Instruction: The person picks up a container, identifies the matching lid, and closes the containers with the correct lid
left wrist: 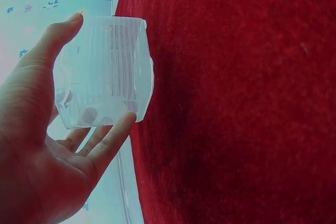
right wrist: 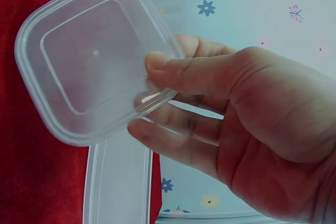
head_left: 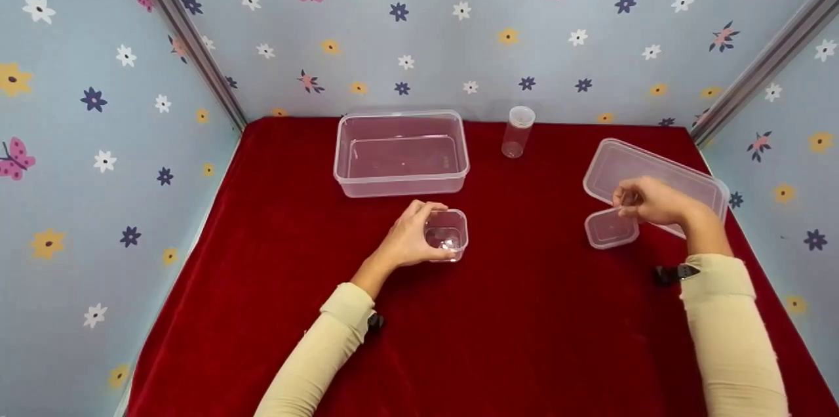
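My left hand [head_left: 409, 237] grips a small clear square container [head_left: 453, 233] between thumb and fingers, in front of the large container. In the left wrist view the ribbed side of that container [left wrist: 107, 72] faces the camera, with the thumb on one side and fingers on the other. Over at the right, my right hand [head_left: 650, 200] pinches the edge of a small translucent square lid [head_left: 611, 229]. The right wrist view shows the lid [right wrist: 94, 56] tilted, thumb on its face and fingers behind it.
A large clear rectangular container [head_left: 401, 184] stands open at the back. To its right is an upright clear cylindrical jar [head_left: 516, 138] with a white lid. Beneath my right hand lies a large rectangular lid [head_left: 613, 171]. Red cloth [head_left: 498, 332] covers the table; patterned walls [head_left: 432, 30] enclose it.
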A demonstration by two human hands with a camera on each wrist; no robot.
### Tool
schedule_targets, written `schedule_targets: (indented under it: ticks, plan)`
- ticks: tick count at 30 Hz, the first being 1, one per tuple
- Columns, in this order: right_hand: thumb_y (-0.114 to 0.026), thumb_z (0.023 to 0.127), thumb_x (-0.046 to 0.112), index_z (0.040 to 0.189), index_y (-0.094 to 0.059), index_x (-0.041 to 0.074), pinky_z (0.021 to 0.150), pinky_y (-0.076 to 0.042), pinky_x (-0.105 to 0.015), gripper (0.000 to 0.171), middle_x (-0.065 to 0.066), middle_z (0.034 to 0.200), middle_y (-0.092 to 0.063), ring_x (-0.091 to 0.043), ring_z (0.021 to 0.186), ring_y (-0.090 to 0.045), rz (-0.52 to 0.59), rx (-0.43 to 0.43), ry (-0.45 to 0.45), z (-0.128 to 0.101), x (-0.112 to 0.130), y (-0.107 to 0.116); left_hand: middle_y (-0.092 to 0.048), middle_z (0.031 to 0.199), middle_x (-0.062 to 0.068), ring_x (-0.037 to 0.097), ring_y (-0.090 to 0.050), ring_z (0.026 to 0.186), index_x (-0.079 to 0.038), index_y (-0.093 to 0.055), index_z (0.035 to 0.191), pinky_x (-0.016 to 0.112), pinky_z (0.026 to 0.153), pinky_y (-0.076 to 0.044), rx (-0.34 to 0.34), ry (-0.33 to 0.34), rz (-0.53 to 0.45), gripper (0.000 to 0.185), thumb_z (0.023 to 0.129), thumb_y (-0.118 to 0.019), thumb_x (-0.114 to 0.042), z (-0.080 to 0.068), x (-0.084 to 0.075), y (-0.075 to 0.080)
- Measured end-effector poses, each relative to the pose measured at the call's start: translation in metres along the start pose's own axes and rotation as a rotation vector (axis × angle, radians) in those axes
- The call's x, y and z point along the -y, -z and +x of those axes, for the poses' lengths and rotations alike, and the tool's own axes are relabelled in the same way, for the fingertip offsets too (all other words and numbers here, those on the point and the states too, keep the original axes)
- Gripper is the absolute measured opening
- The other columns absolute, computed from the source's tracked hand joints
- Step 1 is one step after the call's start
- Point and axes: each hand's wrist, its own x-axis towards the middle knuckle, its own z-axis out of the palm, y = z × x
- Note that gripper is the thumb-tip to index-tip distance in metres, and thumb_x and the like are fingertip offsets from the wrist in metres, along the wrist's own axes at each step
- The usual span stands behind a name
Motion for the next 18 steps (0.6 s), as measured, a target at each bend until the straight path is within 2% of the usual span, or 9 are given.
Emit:
schedule_targets:
  ticks: [6, 18]
  plan:
    - [-0.079, 0.1, -0.001, 0.101, -0.072, 0.004, 0.067, -0.052, -0.021, 0.009, -0.011, 0.092, -0.073, -0.007, 0.077, -0.06, -0.017, -0.042, 0.005, 0.0, 0.005, 0.002, -0.063, 0.139, 0.016, 0.038, -0.066, 0.133, -0.018, -0.065, 0.148, 0.057, 0.116, -0.058, -0.006, -0.001, -0.005, 0.091, 0.069, -0.106, -0.036, 0.0, 0.0, -0.001]
    - [-0.081, 0.099, -0.001, 0.1, -0.072, 0.006, 0.065, -0.051, -0.019, 0.011, -0.01, 0.088, -0.071, -0.005, 0.074, -0.057, -0.013, -0.117, 0.057, 0.004, 0.015, 0.009, -0.063, 0.14, 0.015, 0.036, -0.065, 0.133, -0.017, -0.065, 0.148, 0.057, 0.117, -0.057, -0.004, -0.003, -0.001, 0.094, 0.067, -0.108, -0.038, 0.0, -0.003, -0.001]
